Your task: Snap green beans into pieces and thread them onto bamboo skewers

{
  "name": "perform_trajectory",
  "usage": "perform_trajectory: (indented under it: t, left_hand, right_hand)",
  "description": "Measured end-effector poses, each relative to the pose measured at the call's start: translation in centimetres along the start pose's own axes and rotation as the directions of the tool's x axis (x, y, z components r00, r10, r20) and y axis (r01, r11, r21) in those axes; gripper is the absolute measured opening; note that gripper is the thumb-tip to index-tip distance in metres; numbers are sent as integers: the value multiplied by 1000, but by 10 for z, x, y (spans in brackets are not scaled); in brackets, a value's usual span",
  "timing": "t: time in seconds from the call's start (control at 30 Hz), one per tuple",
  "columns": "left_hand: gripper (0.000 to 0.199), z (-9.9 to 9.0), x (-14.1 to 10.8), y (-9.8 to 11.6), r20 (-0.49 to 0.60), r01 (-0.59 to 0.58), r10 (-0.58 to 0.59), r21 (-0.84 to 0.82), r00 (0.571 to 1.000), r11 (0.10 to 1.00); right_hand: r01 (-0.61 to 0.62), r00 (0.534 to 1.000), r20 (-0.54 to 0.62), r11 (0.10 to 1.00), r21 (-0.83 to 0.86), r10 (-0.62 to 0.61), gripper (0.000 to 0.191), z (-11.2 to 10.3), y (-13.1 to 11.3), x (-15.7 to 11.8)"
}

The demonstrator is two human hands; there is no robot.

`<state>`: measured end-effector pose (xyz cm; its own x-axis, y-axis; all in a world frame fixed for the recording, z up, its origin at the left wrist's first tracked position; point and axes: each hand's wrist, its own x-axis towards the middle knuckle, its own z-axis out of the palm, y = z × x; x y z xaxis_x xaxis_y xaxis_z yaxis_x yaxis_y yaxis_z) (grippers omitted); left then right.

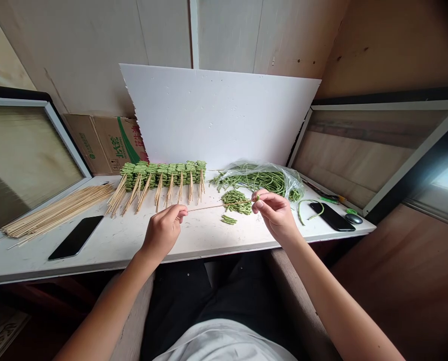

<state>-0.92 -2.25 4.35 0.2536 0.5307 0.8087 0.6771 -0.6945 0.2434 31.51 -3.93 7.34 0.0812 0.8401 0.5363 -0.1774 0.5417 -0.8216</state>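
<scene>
My left hand (164,228) pinches one end of a thin wooden skewer (209,206), which is held nearly level above the table. At its other end, my right hand (274,213) has a small green bean piece (257,198) between thumb and fingertips. Cut bean pieces (237,201) lie in a pile just behind the skewer, with a few (228,219) set apart in front. Bundles of filled skewers (164,173) stand in a row at the back left, bare ends toward me. Long whole beans (257,178) rest in a clear plastic bag at the back right.
Bare skewers (58,210) are heaped on the left, beside a black phone (76,237). On the right are one bean (301,213), another dark phone (332,216) and a mouse (354,218). A white board (224,115) stands behind the table (197,243).
</scene>
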Motion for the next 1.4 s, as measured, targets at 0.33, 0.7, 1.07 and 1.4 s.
perform_trajectory:
  t: [0.33, 0.7, 1.07, 1.4]
  left_hand:
    - [27, 5, -3, -3, 144, 61, -59, -8, 988, 998]
    - [15, -2, 3, 3, -118, -30, 21, -78, 993, 997]
    - [31, 3, -2, -5, -130, -68, 61, -46, 990, 997]
    - [41, 4, -5, -13, -18, -72, 72, -16, 997, 997]
  right_hand:
    - [120, 993, -10, 988, -92, -122, 19, 9, -9, -7]
    - [15, 991, -134, 998, -61, -23, 24, 9, -4, -6]
    - [7, 991, -137, 1000, -14, -9, 23, 14, -2, -11]
    - [78, 993, -84, 997, -25, -80, 24, 20, -4, -12]
